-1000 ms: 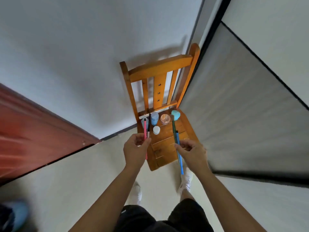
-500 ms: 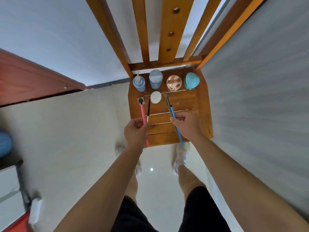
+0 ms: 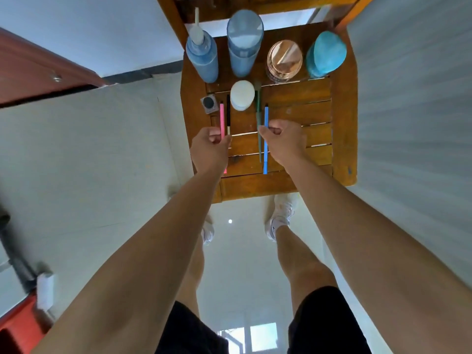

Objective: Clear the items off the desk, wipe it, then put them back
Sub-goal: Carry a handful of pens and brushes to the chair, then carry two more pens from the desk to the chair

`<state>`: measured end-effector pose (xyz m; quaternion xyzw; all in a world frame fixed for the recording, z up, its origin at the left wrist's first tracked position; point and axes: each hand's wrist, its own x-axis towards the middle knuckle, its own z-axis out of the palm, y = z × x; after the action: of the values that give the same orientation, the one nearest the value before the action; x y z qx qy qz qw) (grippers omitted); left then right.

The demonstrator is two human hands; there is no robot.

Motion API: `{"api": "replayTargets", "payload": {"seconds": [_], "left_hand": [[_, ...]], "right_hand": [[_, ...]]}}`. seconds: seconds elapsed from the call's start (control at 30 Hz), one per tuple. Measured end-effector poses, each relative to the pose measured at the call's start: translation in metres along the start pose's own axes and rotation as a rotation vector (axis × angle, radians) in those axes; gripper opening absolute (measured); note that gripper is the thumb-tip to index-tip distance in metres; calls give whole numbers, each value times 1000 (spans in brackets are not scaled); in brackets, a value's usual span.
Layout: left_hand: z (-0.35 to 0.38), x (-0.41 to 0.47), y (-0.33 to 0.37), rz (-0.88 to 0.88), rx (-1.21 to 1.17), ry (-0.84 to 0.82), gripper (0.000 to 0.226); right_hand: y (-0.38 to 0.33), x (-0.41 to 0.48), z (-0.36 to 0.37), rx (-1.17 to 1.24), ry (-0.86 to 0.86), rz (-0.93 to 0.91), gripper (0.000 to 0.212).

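My left hand (image 3: 210, 148) pinches a pink pen (image 3: 222, 118) and a thin black brush (image 3: 228, 114) over the wooden chair seat (image 3: 301, 116). My right hand (image 3: 284, 141) pinches a blue pen (image 3: 266, 139) and a green-handled brush (image 3: 258, 116). At the back of the seat stand a blue pump bottle (image 3: 203, 57), a tall blue bottle (image 3: 244, 44), a jar with a copper lid (image 3: 284, 60) and a teal sponge (image 3: 325, 53). A white round jar (image 3: 242, 95) and a small dark compact (image 3: 209, 103) sit just ahead of the pens.
The chair stands against a white wall (image 3: 89, 34), with a grey surface (image 3: 413, 98) to its right. A red-brown door (image 3: 30, 72) is at left. My legs and white shoes (image 3: 281, 218) stand on the pale floor below the seat.
I have leaned closer over the chair. Both hands have come down toward the seat with their pens and brushes still held.
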<state>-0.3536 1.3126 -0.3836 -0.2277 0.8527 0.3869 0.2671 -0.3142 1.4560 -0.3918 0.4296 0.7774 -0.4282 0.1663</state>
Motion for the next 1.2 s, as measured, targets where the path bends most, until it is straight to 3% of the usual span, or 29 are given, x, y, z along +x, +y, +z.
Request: {"api": "replayTargets", "payload": {"seconds": [0.23, 0.4, 0.53, 0.7, 0.8, 0.9, 1.03, 1.2], "left_hand": [[-16, -8, 2, 102, 126, -44, 50], [-79, -59, 20, 435, 472, 55, 60], [-165, -103, 77, 623, 654, 162, 66], [-311, -165, 183, 869, 584, 443, 58], [-396, -219, 215, 790, 579, 707, 59], [-467, -282, 204, 639, 459, 966, 58], [-539, -365, 149, 434, 328, 1196, 58], [-600, -466, 33, 279, 310, 1376, 62]], "right_hand": [[1, -17, -21, -59, 6, -14, 48], [-22, -74, -73, -457, 139, -269, 63], [-82, -124, -138, -525, 311, -470, 69], [-222, -174, -220, -500, 457, -811, 66], [-314, -219, -244, -460, 466, -1035, 67], [-385, -277, -242, -400, 408, -1284, 65], [-438, -366, -213, -331, 325, -1556, 64], [-448, -494, -140, -241, 202, -1868, 61]]}}
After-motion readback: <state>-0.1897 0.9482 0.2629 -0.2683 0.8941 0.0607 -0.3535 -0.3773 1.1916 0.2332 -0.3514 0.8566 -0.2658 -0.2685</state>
